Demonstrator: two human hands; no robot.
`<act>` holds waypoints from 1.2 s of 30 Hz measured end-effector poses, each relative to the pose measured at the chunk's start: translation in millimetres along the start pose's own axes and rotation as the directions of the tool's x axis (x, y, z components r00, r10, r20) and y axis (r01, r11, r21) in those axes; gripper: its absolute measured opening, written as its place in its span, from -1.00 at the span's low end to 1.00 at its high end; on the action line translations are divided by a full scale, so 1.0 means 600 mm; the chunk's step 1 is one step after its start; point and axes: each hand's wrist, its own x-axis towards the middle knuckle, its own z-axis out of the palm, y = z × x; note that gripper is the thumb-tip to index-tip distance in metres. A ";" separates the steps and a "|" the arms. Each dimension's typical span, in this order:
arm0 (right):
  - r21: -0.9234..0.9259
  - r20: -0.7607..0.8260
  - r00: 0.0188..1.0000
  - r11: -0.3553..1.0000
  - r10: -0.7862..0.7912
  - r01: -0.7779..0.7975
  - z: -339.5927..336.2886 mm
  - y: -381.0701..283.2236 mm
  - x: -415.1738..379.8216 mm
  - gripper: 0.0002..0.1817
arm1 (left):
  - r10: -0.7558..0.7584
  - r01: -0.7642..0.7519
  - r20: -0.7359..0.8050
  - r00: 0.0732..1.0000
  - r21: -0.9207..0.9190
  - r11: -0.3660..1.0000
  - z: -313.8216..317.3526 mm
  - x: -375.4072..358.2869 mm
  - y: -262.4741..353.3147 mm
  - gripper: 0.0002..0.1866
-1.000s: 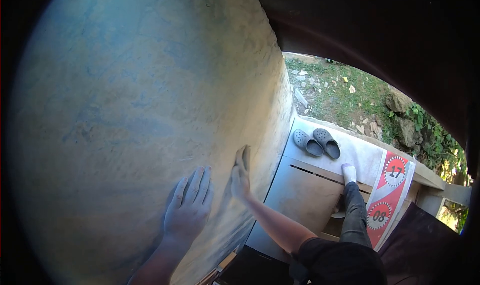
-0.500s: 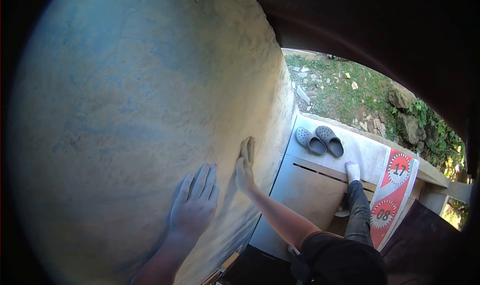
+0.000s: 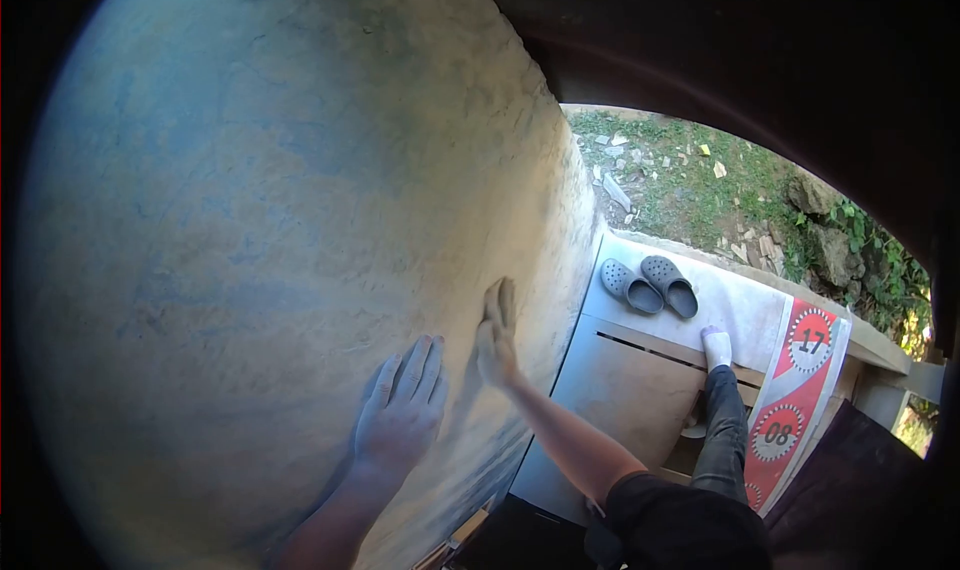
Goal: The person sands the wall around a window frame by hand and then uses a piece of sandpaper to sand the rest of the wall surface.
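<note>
My left hand (image 3: 402, 410) lies with its palm against the pale plastered wall (image 3: 250, 220), fingers stretched out. A little to the right and farther up, my right hand (image 3: 497, 335) also rests on this wall, seen nearly edge-on, with its fingers extended. Neither hand holds anything. The wall surface is rough, with bluish and dark stains. A black sleeve (image 3: 680, 520) covers my upper right arm.
Grey clogs (image 3: 648, 286) stand on a light ledge, near a white-socked foot (image 3: 716, 347) and a dark trouser leg (image 3: 722, 435). A red-and-white numbered strip (image 3: 800, 380) lies alongside. Beyond are grass (image 3: 690, 170) and rocks (image 3: 830, 250).
The view has shifted slightly, so the clogs, foot and strip appear a little farther right and lower. Both hands stay on the wall, in nearly the same place.
</note>
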 end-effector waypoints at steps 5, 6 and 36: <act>0.228 -0.259 0.925 0.948 0.277 -0.220 -0.048 0.083 0.163 -0.37 | -0.027 0.027 0.010 1.000 -0.041 0.999 0.006 -0.003 0.008 -0.50; 0.210 -0.261 0.933 0.958 0.247 -0.195 -0.043 0.064 0.169 -0.36 | -0.025 0.025 -0.002 1.000 -0.042 0.999 0.009 0.000 0.008 -0.51; 0.264 -0.224 0.933 0.939 0.282 -0.220 -0.043 0.024 0.183 -0.35 | -0.014 0.010 -0.044 0.999 -0.094 0.996 0.022 0.010 0.016 -0.60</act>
